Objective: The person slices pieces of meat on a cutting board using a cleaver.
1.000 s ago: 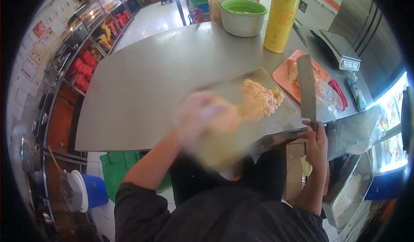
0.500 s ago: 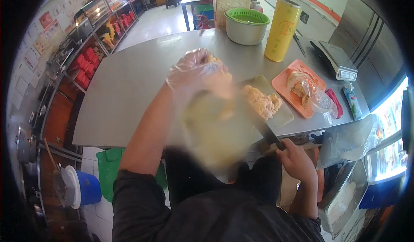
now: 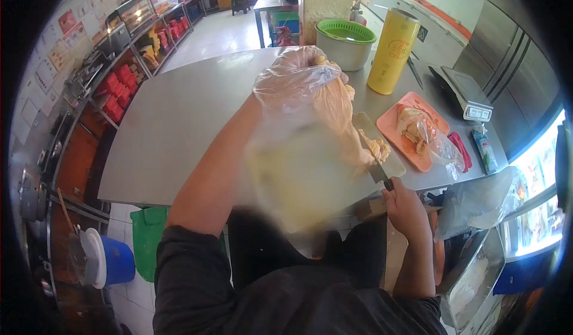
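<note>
My left hand (image 3: 298, 72), in a clear plastic glove, is closed on pale chicken skin (image 3: 334, 108), which hangs down toward the cutting board (image 3: 394, 167). My right hand (image 3: 404, 207) grips the handle of a knife (image 3: 377, 170); its blade points up and left at the pale pieces (image 3: 378, 147) on the board. Right of the board, a pink tray (image 3: 425, 162) holds chicken pieces (image 3: 413, 125) partly under clear plastic. A blurred patch hides the board's left part and the lower end of what hangs there.
A green colander (image 3: 346, 29) sits in a pot behind the board, beside a yellow roll (image 3: 393, 51). At the right are a scale (image 3: 468, 90), a pink cloth (image 3: 459, 150) and a tube (image 3: 484, 150). The steel table's front edge is close to my body.
My left hand has moved up and right, with the skin now stretched below it. My right hand has lowered the knife from upright to the pieces on the board.
</note>
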`<control>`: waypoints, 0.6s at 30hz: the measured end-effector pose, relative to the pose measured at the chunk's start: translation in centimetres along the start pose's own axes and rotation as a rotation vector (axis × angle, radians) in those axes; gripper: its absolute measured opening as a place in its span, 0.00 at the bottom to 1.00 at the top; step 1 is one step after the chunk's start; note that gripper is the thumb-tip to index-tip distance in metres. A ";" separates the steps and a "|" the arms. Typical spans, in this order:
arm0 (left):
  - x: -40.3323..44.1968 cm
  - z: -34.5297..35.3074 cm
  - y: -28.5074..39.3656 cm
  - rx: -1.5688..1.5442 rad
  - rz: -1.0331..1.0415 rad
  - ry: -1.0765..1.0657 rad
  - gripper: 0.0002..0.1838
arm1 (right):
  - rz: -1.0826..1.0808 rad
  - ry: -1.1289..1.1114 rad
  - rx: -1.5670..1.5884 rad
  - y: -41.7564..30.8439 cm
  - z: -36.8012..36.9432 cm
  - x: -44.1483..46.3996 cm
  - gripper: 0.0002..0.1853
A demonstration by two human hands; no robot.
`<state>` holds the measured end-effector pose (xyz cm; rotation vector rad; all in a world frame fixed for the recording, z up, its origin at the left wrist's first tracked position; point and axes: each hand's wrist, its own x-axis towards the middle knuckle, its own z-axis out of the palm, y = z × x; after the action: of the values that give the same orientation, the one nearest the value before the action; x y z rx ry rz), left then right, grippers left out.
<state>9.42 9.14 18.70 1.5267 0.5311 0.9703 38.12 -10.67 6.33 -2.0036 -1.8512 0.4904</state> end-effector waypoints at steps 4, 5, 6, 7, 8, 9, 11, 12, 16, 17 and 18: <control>-1.2 -0.3 1.2 0.000 0.053 0.077 0.10 | 0.009 -0.046 0.009 -1.8 -0.9 -1.0 0.16; -1.6 -0.1 1.8 -0.038 0.030 0.111 0.09 | 0.012 -0.051 0.011 -2.1 -0.6 -1.0 0.16; -2.0 -0.1 2.1 -0.039 0.023 0.110 0.09 | -0.054 -0.093 0.050 -2.4 0.0 -1.1 0.17; -2.4 -0.1 2.4 -0.046 0.033 0.134 0.09 | -0.120 -0.132 0.091 -2.5 0.5 -1.2 0.17; -2.6 0.0 2.5 -0.050 0.046 0.157 0.09 | -0.151 -0.132 0.064 -2.5 0.9 -0.9 0.17; -2.8 0.2 2.5 -0.048 0.046 0.151 0.09 | -0.148 -0.127 0.067 -2.3 0.9 -0.4 0.17; -3.1 0.2 2.2 -0.026 0.054 0.198 0.09 | -0.082 -0.176 0.004 -1.2 0.4 1.1 0.18; -3.0 -0.2 1.9 -0.023 0.053 0.201 0.09 | -0.085 -0.178 0.006 -0.1 0.3 2.0 0.18; -2.3 -1.8 0.0 -0.040 -0.011 0.176 0.09 | -0.026 -0.061 -0.036 1.4 -0.3 3.3 0.19; -2.1 -2.2 -0.4 0.073 -0.054 0.169 0.09 | 0.007 -0.058 -0.056 1.2 -0.5 3.3 0.20; -1.6 -2.7 -1.6 0.075 -0.054 0.172 0.09 | 0.004 -0.060 -0.056 1.0 -0.3 3.4 0.20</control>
<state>6.67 9.77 16.62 1.4951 0.7347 1.0556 39.42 -7.40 6.05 -2.0496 -1.9168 0.5103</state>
